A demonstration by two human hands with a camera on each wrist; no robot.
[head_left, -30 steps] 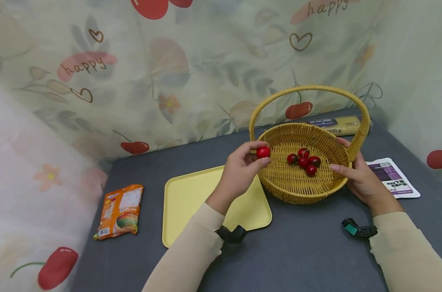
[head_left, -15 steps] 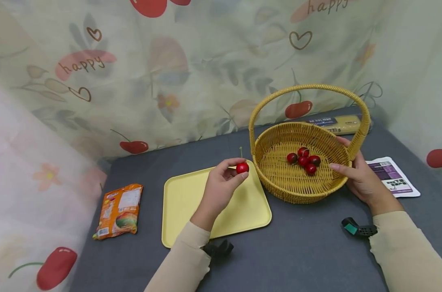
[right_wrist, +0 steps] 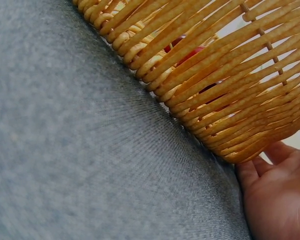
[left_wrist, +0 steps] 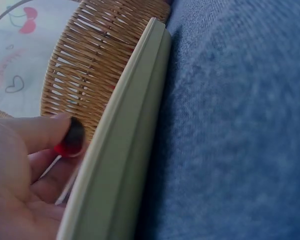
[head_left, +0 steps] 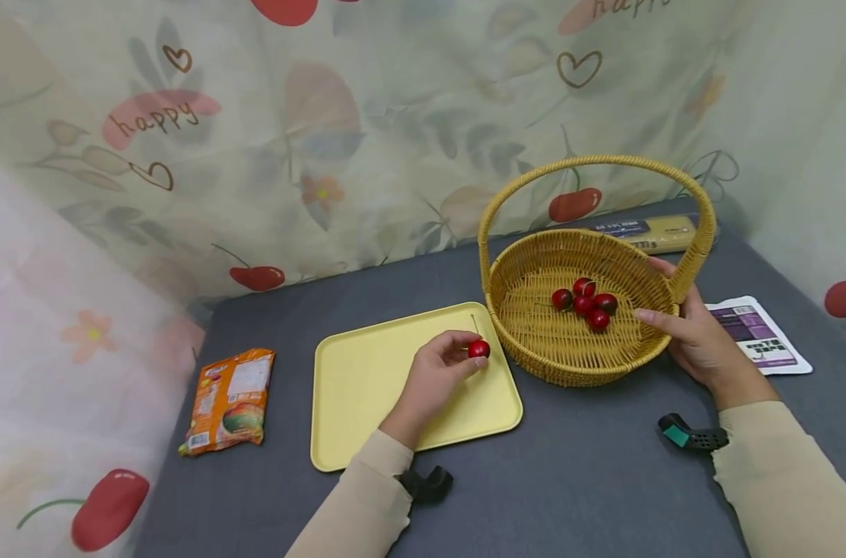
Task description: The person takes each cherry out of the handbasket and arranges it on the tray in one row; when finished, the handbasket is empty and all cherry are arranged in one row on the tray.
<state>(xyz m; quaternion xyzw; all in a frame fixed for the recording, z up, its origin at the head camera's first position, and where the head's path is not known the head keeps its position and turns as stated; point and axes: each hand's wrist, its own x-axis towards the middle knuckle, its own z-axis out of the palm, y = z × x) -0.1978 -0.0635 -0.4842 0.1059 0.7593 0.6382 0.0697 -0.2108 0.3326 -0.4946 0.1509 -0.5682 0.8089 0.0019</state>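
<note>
My left hand pinches a red cherry between thumb and fingers, over the right part of a pale yellow tray. A thin stem sticks up from the fruit. In the left wrist view the same cherry appears dark on one side, close to the tray's rim. To the right, my right hand grips the side of a wicker basket, thumb over the rim and fingers outside. Several dark red cherries lie together on the basket's floor. The right wrist view shows the hand against the woven wall.
An orange snack packet lies left of the tray. Behind the basket is a long pack of pasta. A white and purple pouch lies right of the right hand. The basket's tall handle arches upward. A patterned curtain borders the table.
My left hand has carried the cherry from the basket's left rim, leftward and down over the tray. My right hand keeps its grip on the basket.
</note>
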